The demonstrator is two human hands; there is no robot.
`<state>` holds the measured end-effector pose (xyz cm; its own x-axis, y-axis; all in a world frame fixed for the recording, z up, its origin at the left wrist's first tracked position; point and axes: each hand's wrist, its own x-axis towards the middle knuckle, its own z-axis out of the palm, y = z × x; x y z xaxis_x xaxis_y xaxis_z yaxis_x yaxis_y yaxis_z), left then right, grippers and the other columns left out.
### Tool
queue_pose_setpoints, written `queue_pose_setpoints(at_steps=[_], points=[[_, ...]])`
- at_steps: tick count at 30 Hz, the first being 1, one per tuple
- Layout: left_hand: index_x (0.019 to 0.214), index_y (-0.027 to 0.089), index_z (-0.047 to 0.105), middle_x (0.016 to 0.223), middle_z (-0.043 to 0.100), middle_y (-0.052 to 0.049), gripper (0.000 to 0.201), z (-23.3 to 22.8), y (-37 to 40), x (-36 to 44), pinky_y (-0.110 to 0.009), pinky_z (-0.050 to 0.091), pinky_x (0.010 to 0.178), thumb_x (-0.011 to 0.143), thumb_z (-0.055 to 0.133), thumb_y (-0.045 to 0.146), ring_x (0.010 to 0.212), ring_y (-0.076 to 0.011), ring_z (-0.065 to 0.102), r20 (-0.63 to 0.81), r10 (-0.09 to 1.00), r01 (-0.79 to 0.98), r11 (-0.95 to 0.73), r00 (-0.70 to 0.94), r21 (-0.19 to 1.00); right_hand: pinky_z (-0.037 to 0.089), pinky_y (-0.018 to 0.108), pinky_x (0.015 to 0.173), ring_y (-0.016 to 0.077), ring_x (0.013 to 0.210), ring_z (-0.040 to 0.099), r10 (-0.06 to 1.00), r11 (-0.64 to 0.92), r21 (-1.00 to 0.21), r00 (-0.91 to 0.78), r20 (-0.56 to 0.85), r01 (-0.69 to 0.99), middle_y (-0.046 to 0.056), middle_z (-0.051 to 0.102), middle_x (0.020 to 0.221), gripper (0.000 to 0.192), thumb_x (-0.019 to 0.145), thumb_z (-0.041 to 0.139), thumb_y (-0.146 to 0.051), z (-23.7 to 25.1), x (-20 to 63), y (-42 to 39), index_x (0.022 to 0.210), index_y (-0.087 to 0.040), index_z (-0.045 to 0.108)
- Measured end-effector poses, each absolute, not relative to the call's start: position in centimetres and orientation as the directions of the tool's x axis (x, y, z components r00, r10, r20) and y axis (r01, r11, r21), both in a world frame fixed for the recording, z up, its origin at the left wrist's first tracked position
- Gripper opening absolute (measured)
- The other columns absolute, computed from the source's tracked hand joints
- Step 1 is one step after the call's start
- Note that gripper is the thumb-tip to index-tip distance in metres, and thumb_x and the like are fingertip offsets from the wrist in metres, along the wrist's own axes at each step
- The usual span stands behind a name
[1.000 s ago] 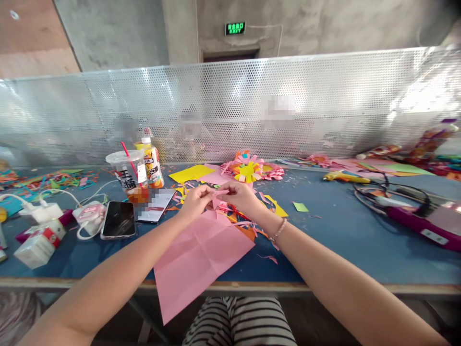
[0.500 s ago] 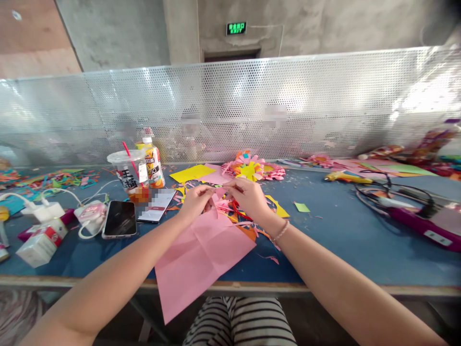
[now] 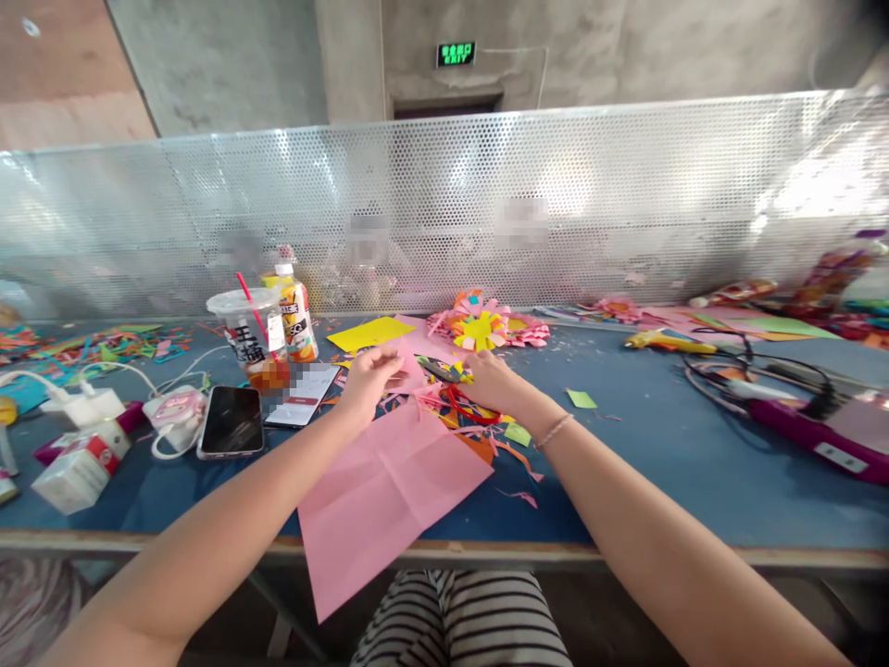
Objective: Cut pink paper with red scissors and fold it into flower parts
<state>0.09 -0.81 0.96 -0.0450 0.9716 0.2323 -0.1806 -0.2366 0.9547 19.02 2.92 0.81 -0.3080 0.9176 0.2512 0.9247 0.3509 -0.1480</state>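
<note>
Pink paper piece (image 3: pixel 411 366) is, in the head view, above the middle of the blue tabletop (image 3: pixel 639 454), just beyond the large creased pink sheet (image 3: pixel 395 482), whose near corner hangs over the table edge. Left hand (image 3: pixel 371 384) pinches this piece between thumb and fingers, at its left side. Right hand (image 3: pixel 490 382) is low over the paper scraps (image 3: pixel 479 412), at the yellow end of a tool which looks like scissors (image 3: pixel 439 371); its fingertips are hidden, so I cannot tell whether they are closed on it. Paper flowers (image 3: pixel 481 331) lie just behind.

I judge that the step in hand is taking up this tool, while the left hand holds the paper ready. Probably the next move calls for a secure hold on the yellow end, free of the loose scraps, and a steady left pinch.
</note>
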Motion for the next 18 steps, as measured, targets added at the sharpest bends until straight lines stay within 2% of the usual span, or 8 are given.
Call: queue_pose_setpoints(at_steps=[3,6,8,13,15,18], points=[[0.071,0.014,0.055,0.062,0.055,0.001,0.02,0.9,-0.8,0.0,-0.022,0.045,0.052,0.06,0.064,0.029,0.051,-0.0075,0.054,0.245,0.968,-0.161,-0.251,-0.055,0.954,0.043,0.032,0.061,0.029,0.08,0.058,0.953,0.298,-0.081,-0.292,0.084,0.951,0.023,0.06,0.09,0.031,0.064,0.056,-0.027,0.7,19.9,3.3,0.085,-0.004,0.061],[0.066,0.015,0.052,0.054,0.051,0.004,0.02,0.9,-0.8,0.0,-0.018,0.04,0.045,0.061,0.064,0.031,0.044,-0.0054,0.048,0.275,0.961,-0.155,-0.278,-0.045,0.948,0.039,0.026,0.054,0.0249,0.074,0.059,0.964,0.265,-0.057,-0.263,0.049,0.963,0.02,0.061,0.087,0.031,0.064,0.054,-0.027,0.2,19.8,3.8,0.084,-0.006,0.061],[0.066,0.016,0.051,0.054,0.051,0.004,0.02,0.9,-0.8,0.0,-0.018,0.04,0.045,0.061,0.064,0.03,0.044,-0.0055,0.049,0.268,0.963,-0.178,-0.27,-0.04,0.946,0.037,0.025,0.053,0.0231,0.072,0.059,0.964,0.263,-0.057,-0.26,0.059,0.963,0.019,0.062,0.085,0.028,0.064,0.054,-0.027,-0.2,19.6,4.0,0.082,-0.006,0.061],[0.074,0.015,0.051,0.059,0.058,0.001,0.021,1.2,-0.9,0.0,-0.023,0.048,0.056,0.062,0.063,0.028,0.054,-0.0111,0.06,0.231,0.973,-0.283,-0.227,-0.022,0.932,0.035,0.026,0.056,0.0222,0.073,0.058,0.948,0.294,-0.119,-0.273,0.165,0.948,0.019,0.062,0.08,0.022,0.071,0.048,-0.026,-0.3,19.6,4.2,0.073,-0.007,0.06],[0.075,0.015,0.05,0.062,0.059,0.0,0.023,1.2,-0.8,0.0,-0.024,0.049,0.057,0.063,0.063,0.029,0.059,-0.0137,0.062,0.229,0.973,-0.325,-0.225,-0.026,0.919,0.035,0.025,0.055,0.0211,0.07,0.057,0.954,0.261,-0.173,-0.226,0.199,0.95,0.017,0.062,0.077,0.024,0.073,0.047,-0.031,0.2,19.6,4.1,0.074,-0.01,0.058],[0.074,0.016,0.049,0.061,0.059,0.001,0.024,1.2,-0.5,-0.1,-0.023,0.049,0.052,0.064,0.062,0.033,0.058,-0.0156,0.063,0.249,0.967,-0.345,-0.254,-0.06,0.903,0.035,0.024,0.052,0.0177,0.064,0.055,0.949,0.285,-0.38,-0.205,0.239,0.88,0.01,0.06,0.072,0.031,0.075,0.044,-0.042,1.0,19.3,3.7,0.074,-0.013,0.055]])
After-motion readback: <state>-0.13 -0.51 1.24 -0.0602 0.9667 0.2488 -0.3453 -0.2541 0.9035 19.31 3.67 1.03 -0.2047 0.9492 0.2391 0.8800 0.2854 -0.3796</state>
